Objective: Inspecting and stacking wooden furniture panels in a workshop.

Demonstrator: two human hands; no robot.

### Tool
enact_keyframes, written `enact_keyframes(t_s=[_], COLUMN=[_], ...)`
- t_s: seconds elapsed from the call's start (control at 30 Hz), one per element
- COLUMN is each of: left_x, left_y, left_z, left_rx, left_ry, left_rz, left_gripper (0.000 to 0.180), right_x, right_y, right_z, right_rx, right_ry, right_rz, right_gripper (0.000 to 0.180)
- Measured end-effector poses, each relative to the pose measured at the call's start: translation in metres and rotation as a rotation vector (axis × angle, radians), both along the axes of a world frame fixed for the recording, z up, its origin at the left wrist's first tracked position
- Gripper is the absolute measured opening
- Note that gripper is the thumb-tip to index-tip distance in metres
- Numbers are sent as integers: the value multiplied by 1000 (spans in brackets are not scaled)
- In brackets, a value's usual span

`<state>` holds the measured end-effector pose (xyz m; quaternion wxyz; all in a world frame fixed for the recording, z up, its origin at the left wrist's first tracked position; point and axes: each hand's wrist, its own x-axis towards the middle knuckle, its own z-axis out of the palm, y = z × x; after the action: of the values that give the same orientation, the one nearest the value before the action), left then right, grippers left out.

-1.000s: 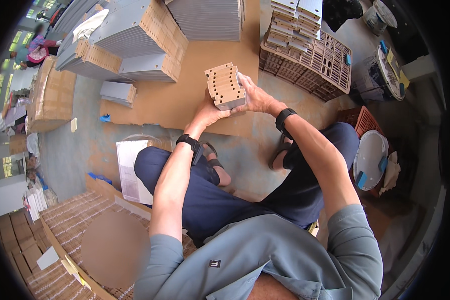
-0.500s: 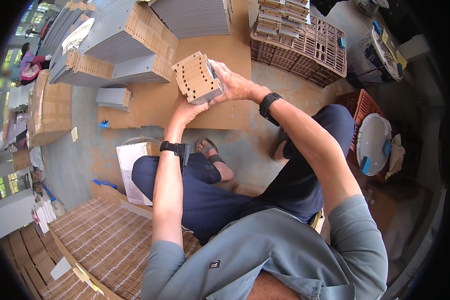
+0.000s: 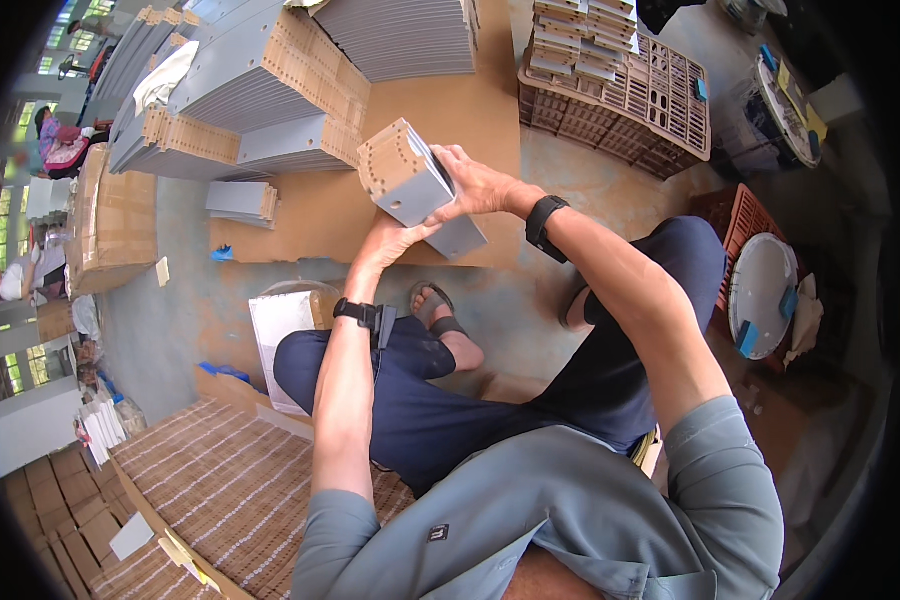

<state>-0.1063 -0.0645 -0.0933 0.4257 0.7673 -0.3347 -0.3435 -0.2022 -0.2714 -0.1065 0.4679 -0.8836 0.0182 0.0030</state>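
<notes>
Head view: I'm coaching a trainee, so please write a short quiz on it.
1. What touches the held stack of grey rectangular panels with drilled tan edges: A, one hand; B, both hands; C, neither hand?
2. True or false: thin grey panels lie atop the brown slatted plastic crate.
3. What colour is the large flat sheet on the grey-blue floor?
Key: 1. B, left hand and right hand. 2. True. 3. Brown.

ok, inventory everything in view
Held panels: several, grey/tan, between hands
Panel stacks: several, grey/tan, upper left and right
Crates: two, brown and red, right
Sheet: one, brown, under stacks
Cloth: one, white, on stacks
Bucket: one, dark, upper right
Lid: one, white, right
Carton: one, brown, left
Open box: one, brown, lower left
White box: one, white, left knee
Co-workers: at least two, far left
Left hand, right hand: two, bare, on held panels
</notes>
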Motion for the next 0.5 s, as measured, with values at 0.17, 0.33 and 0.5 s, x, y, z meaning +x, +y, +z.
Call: enact_keyframes(t_s=[0.17,0.33,0.5], left_x=[-24,-3,-10], left_y=[29,46,44], left_z=[39,91,136], left_rx=[-140,204,562], left_ry=[380,386,453], left_rz=[276,89,9], left_gripper=[87,82,78], right_x=[-22,-35,-54], right_y=[46,128,179], right_z=[28,27,34], right_rx=[567,1546,1964], right_ry=[207,327,339], right_rz=[-193,-237,-304], right_gripper=[108,98,101])
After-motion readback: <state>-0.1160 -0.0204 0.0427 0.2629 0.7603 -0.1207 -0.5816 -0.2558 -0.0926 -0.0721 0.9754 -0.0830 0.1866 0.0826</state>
